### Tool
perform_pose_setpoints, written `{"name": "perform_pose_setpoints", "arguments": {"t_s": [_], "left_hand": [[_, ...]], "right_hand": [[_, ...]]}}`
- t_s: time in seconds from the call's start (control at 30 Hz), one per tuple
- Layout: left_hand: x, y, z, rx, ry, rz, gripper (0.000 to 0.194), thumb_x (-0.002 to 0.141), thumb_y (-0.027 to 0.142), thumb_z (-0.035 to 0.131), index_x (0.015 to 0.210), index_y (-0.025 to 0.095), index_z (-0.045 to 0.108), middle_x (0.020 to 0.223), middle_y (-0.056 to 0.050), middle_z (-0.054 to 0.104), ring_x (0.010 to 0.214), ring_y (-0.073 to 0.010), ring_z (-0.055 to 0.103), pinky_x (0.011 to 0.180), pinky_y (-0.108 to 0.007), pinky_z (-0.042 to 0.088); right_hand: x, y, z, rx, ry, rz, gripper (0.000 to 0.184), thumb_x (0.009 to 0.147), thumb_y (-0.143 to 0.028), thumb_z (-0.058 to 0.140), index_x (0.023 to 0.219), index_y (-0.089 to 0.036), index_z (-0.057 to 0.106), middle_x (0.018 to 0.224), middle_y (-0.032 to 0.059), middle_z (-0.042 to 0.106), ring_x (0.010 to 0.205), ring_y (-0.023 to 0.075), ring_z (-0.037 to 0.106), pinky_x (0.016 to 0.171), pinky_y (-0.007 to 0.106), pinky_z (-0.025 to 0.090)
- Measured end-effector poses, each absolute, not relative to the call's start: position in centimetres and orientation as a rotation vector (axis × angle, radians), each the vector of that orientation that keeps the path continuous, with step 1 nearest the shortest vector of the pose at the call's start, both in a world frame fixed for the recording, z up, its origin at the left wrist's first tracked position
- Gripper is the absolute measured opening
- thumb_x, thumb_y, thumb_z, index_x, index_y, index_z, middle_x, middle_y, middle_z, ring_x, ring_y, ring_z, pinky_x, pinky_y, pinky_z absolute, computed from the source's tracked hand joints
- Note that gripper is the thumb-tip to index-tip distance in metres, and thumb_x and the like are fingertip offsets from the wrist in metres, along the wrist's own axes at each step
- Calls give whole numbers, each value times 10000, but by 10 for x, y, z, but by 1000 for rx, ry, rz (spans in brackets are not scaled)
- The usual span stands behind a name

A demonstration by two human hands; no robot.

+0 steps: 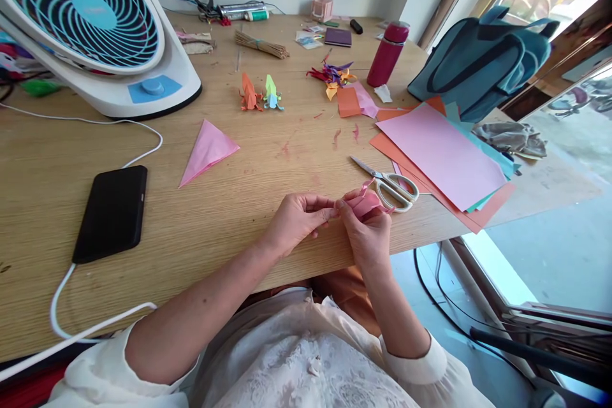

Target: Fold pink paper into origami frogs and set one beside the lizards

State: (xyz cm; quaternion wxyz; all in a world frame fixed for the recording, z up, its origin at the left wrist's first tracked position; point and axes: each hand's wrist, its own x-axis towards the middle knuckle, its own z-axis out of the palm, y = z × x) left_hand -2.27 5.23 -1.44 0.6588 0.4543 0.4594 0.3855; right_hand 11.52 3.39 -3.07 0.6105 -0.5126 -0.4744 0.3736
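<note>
Near the table's front edge, my right hand [367, 229] is closed around a small folded pink paper figure [366, 204] with thin pointed parts sticking out. My left hand [303, 220] pinches at the figure's left end, fingertips meeting those of the right hand; the part between them is mostly covered. Just behind the right hand lie scissors [389, 185] with white handles, blades pointing to the back left. A pink paper folded into a triangle [208, 150] rests farther left. Two finished-looking origami figures, one orange [249, 94] and one yellow-green and blue [271, 94], stand farther back.
A white fan [157, 70] and a black phone [112, 213] on a cable occupy the left. On the right are stacked coloured sheets [440, 153], a red bottle [388, 54] and a teal bag [478, 64]. Several small colourful paper figures [332, 76] lie in a pile at back.
</note>
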Motion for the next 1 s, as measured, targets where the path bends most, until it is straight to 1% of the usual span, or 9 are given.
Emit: {"name": "perform_pose_setpoints", "arguments": {"t_s": [0.23,0.3,0.37,0.47,0.63,0.77,1.0], "left_hand": [[-20,53,-12,863,1055,909,419,525,387,909,811,122,753,708,-15,671,517,-48,467,381,-149,274],[-21,53,-11,823,1005,890,398,540,368,903,812,120,751,754,-33,692,538,-49,485,386,-143,279],[-23,54,-11,792,961,866,347,591,363,881,802,121,748,799,-55,714,562,-53,503,394,-136,287],[-25,55,-12,770,961,846,294,644,359,858,771,121,740,775,-62,722,552,-53,502,395,-135,277],[-28,56,-11,782,973,749,356,607,393,883,748,102,733,740,-72,716,519,-53,492,383,-159,243],[-32,60,-7,731,952,662,327,589,351,892,701,99,716,685,-50,690,502,-33,444,389,-151,202],[-33,62,-3,742,935,624,315,586,310,888,691,95,682,667,-22,646,501,-21,416,395,-145,184]], "right_hand": [[114,32,-29,-1206,-1135,868,150,812,-296,710,747,-191,626,773,1,627,743,150,576,727,290,485],[114,32,-30,-1219,-1095,870,155,802,-298,728,756,-192,625,777,-5,623,745,147,580,739,291,489],[114,32,-30,-1222,-1058,877,164,798,-303,738,754,-195,623,796,-4,625,761,150,591,772,301,494],[114,31,-29,-1212,-1072,891,159,807,-310,728,753,-197,631,807,0,626,780,161,602,805,318,494],[113,30,-25,-1174,-1184,769,119,818,-264,701,759,-203,617,795,-3,592,763,158,580,746,308,490],[113,29,-25,-1137,-1252,759,103,824,-241,690,813,-216,591,782,-10,594,736,148,570,690,291,484],[113,26,-27,-1122,-1288,758,114,830,-251,680,822,-218,571,789,-8,605,726,149,578,678,294,486]]}}
